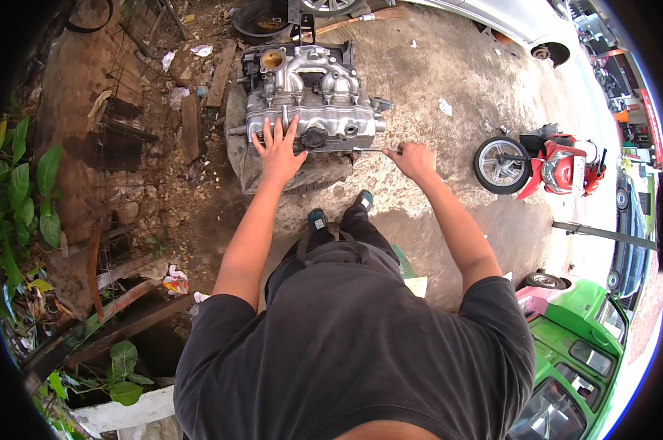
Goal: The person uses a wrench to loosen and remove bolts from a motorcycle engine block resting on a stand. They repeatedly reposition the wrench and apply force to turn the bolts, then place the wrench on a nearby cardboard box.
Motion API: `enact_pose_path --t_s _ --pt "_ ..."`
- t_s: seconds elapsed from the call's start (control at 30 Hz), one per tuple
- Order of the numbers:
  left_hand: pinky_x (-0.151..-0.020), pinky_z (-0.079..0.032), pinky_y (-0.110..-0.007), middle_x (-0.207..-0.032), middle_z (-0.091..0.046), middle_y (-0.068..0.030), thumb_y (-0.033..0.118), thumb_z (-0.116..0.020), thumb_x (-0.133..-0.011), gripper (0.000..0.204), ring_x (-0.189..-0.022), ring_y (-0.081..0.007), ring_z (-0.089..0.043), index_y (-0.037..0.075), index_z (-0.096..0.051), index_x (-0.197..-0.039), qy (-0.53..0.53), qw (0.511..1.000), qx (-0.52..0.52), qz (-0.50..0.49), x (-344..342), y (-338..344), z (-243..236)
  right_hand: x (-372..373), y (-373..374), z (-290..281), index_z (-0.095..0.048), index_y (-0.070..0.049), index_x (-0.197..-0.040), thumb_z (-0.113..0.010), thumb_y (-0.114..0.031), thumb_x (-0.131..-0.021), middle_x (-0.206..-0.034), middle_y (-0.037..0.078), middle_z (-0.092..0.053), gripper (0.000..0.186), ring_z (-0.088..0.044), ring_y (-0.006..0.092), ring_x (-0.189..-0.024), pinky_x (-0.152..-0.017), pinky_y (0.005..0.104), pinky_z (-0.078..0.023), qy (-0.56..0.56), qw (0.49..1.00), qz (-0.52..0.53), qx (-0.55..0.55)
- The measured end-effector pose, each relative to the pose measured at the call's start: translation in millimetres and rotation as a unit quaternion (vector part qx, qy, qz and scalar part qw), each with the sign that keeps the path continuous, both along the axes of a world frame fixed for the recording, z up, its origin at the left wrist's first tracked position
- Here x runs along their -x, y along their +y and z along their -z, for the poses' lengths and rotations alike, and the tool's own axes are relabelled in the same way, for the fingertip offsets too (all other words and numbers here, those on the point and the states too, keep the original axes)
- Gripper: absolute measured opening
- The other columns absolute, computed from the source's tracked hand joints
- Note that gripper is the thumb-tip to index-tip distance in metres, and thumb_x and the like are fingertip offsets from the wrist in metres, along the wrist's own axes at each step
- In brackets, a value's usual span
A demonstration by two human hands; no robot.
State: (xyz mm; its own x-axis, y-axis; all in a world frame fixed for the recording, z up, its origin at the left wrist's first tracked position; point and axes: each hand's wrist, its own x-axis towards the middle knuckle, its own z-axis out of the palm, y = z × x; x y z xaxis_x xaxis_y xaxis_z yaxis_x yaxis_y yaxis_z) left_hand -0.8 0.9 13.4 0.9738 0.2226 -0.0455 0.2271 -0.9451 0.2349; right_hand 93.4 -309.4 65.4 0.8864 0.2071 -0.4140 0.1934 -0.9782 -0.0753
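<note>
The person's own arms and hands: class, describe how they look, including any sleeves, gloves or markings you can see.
The left hand and right hand are bare, without gloves. Both forearms are uncovered, with no watch or clear marking visible. Plain, dark grey short sleeves cover the upper arms.

- No lettering or number can be read clearly.
- Red signboard (652, 129), far to the right of the engine (313, 121): pale marks, too small and slanted to make out.
- White panel (578, 174) on the red motorcycle (558, 167), right of the engine: faint marks, illegible.
- Printed wrapper (175, 281) on the ground, left of the engine and nearer the person: coloured print, unreadable.
</note>
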Motion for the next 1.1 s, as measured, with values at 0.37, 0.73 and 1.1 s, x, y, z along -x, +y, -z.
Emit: enact_pose_path --t_s 0.37,0.73,1.1 --pt "-0.116 0.005 -0.066 -0.159 -0.025 -0.0145 0.05 -0.076 -0.078 0.096 -0.152 -0.0351 -0.004 0.037 -0.022 -0.156 -0.023 1.0 -0.004 0.007 0.8 0.7 4.3 91.1 -4.5 172.1 -0.062 -0.008 -0.077 -0.062 -0.068 -0.086 -0.069 0.002 -0.054 0.061 -0.046 0.0146 -0.059 -0.054 0.0303 -0.036 0.246 0.734 0.466 -0.429" --pt "-0.115 0.004 -0.067 -0.16 -0.023 -0.0159 0.051 -0.075 -0.08 0.095 -0.152 -0.0365 -0.003 0.036 -0.021 -0.157 -0.001 1.0 -0.024 0.002 -1.1 -0.1 6.2 105.6 39.8 198.7 -0.049 -0.02 -0.072 -0.047 -0.085 -0.081 -0.062 -0.007 -0.041 0.065 -0.039 0.0111 -0.059 -0.061 0.0315 -0.027 0.398 0.609 0.488 -0.482" --pt "-0.115 0.005 -0.068 -0.16 -0.022 -0.0158 0.05 -0.076 -0.08 0.096 -0.151 -0.0372 -0.001 0.037 -0.019 -0.156 0.01 1.0 -0.023 -0.002 -3.1 0.0 7.9 113.6 65.8 196.5 -0.047 -0.019 -0.078 -0.037 -0.085 -0.085 -0.071 -0.002 -0.047 0.067 -0.046 0.0162 -0.068 -0.068 0.0369 -0.035 0.424 0.57 0.491 -0.504"
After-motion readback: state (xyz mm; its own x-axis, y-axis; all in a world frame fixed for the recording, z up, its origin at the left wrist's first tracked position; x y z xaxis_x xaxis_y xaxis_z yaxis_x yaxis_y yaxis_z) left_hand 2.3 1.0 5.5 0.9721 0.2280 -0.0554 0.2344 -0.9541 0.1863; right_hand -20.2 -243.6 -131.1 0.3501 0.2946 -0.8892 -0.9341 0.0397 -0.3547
